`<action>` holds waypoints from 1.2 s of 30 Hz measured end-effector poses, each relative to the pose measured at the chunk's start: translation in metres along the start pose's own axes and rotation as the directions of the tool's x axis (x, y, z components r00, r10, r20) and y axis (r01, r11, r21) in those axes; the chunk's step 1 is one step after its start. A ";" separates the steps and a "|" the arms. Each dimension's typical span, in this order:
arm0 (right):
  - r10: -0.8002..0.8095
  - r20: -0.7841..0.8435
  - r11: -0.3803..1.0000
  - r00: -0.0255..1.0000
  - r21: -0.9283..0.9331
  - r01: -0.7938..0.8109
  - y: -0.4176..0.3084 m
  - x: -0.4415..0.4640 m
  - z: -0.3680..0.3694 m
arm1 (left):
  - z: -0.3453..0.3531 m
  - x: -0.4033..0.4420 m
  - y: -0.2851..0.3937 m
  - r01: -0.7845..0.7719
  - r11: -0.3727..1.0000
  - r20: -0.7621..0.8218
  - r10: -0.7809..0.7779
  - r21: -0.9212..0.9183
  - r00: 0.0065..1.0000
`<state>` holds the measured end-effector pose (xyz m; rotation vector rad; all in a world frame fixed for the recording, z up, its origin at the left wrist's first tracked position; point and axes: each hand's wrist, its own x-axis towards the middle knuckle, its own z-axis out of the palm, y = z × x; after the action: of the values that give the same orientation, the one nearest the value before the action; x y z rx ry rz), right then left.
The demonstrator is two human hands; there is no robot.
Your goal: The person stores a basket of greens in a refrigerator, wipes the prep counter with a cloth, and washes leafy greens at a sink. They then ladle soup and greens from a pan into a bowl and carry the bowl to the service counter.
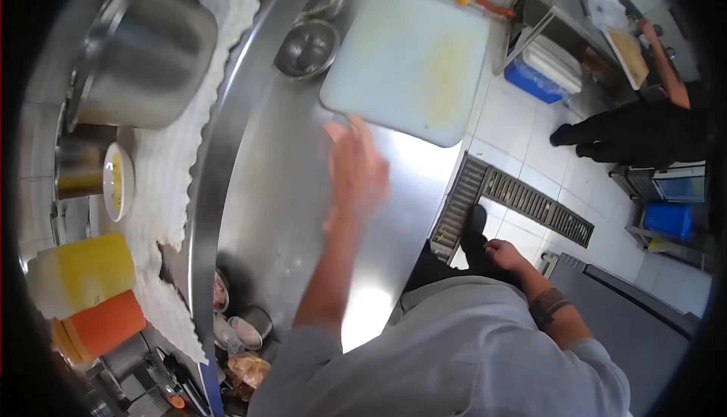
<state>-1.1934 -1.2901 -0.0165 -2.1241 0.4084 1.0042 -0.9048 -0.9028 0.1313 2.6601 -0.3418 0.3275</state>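
Over the steel counter [261, 190], my left hand [356, 163] is smeared by motion, near the lower edge of a white cutting board [409, 57]; what its fingers do is hard to read. The board has yellowish stains and lies flat. Metal bowls [307, 49] stand beside it on the left. My right hand [503, 253] hangs low over the floor at my side, its fingers curled, and anything in them is too small to tell.
A large steel pot [148, 54], a white dish [119, 182] and yellow and orange containers [95, 269] stand on the left. Small containers [246, 332] sit lower on the counter. A co-worker [644, 133] works at the upper right. A floor drain [538, 206] runs below.
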 end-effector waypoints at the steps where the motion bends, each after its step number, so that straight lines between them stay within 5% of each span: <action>1: -0.072 -0.048 0.989 0.996 -0.129 0.065 0.007 0.002 -0.003 | 0.003 -0.027 0.021 -0.059 0.996 0.006 0.060 -0.073 0.998; 2: -0.076 -0.070 0.989 0.995 -0.130 0.067 0.011 0.005 -0.009 | 0.008 -0.058 0.034 -0.117 0.983 0.014 0.121 -0.144 0.993; 4: -0.018 -0.097 0.993 0.995 -0.117 0.007 0.007 0.017 -0.028 | 0.003 -0.108 0.052 -0.200 0.954 0.270 0.257 -0.223 0.928; 6: 0.042 -0.083 0.998 0.996 -0.044 -0.045 -0.008 0.029 -0.058 | -0.012 -0.157 0.051 -0.162 0.863 0.245 0.308 -0.479 0.919; 8: -0.088 -0.084 0.992 0.993 -0.102 0.080 -0.015 0.045 -0.086 | -0.009 -0.222 0.027 -0.212 0.851 0.118 0.302 -0.480 0.946; 9: -0.189 -0.104 0.970 0.976 -0.175 0.169 -0.014 0.055 -0.099 | -0.047 -0.234 0.037 -0.130 0.919 0.222 0.225 -0.373 0.949; 11: -0.228 -0.119 0.967 0.966 -0.144 0.210 -0.009 0.072 -0.125 | -0.110 -0.238 0.059 0.313 0.913 0.525 -0.138 -0.260 0.840; 12: -0.247 -0.126 0.966 0.961 -0.112 0.233 -0.006 0.080 -0.138 | -0.120 -0.250 0.042 0.735 0.418 0.681 -0.302 -0.534 0.667; 13: -0.206 -0.134 0.978 0.969 -0.073 0.198 -0.002 0.084 -0.151 | -0.133 -0.260 0.026 0.806 -0.287 0.852 -0.266 -0.517 0.451; 14: -0.225 -0.129 0.974 0.966 -0.073 0.217 0.007 0.086 -0.168 | -0.151 -0.263 0.027 0.861 0.403 0.676 -0.544 -0.309 0.497; 15: -0.144 -0.117 0.989 0.983 0.025 0.148 0.017 0.088 -0.184 | -0.166 -0.258 0.032 0.579 0.778 0.405 -0.624 0.244 0.668; 17: -0.128 -0.129 0.990 0.983 0.038 0.134 0.061 0.102 -0.202 | -0.168 -0.242 0.038 0.796 0.528 0.136 -0.848 0.297 0.512; 18: -0.139 -0.118 0.989 0.983 0.038 0.144 0.096 0.110 -0.213 | -0.156 -0.236 0.046 0.800 0.518 0.123 -0.854 0.302 0.506; 20: -0.182 -0.027 0.955 0.983 -0.242 0.170 0.144 0.116 -0.247 | -0.127 -0.212 0.061 0.611 0.444 -0.189 -0.687 0.656 0.702; 22: -0.178 -0.042 0.958 0.983 -0.237 0.163 0.180 0.110 -0.282 | -0.092 -0.141 0.116 0.714 0.603 -0.162 -0.713 0.354 0.682; 24: -0.109 -0.029 0.957 0.994 -0.272 0.097 0.210 0.112 -0.324 | -0.036 -0.101 0.152 0.540 0.825 -0.082 -0.534 0.166 0.842; 26: -0.159 -0.089 0.958 0.983 -0.253 0.132 0.239 0.114 -0.352 | 0.003 -0.057 0.216 0.350 0.920 0.133 -0.374 0.177 0.918; 28: -0.567 0.101 0.501 0.817 -0.745 0.440 0.291 0.162 -0.368 | 0.037 -0.018 0.277 0.207 0.974 0.199 -0.222 0.097 0.954; 29: -0.249 -0.063 0.938 0.966 -0.263 0.225 0.273 0.161 -0.377 | 0.056 -0.007 0.293 0.217 0.971 0.185 -0.232 0.096 0.955; 30: -0.262 -0.061 0.932 0.963 -0.277 0.236 0.259 0.169 -0.384 | 0.075 0.001 0.305 0.194 0.981 0.207 -0.188 -0.010 0.960; 32: -0.029 -0.082 0.986 0.996 0.159 0.041 0.226 0.192 -0.401 | 0.104 0.021 0.325 0.188 0.975 0.205 -0.162 -0.115 0.965; 36: -0.125 0.061 0.977 0.990 0.180 0.112 0.095 0.210 -0.470 | 0.149 0.079 0.345 0.186 0.949 0.272 -0.114 -0.256 0.956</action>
<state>-0.8621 -1.6949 -0.0260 -1.9252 0.3190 0.9373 -0.9042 -1.2861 0.1578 2.4293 -0.2384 -0.1070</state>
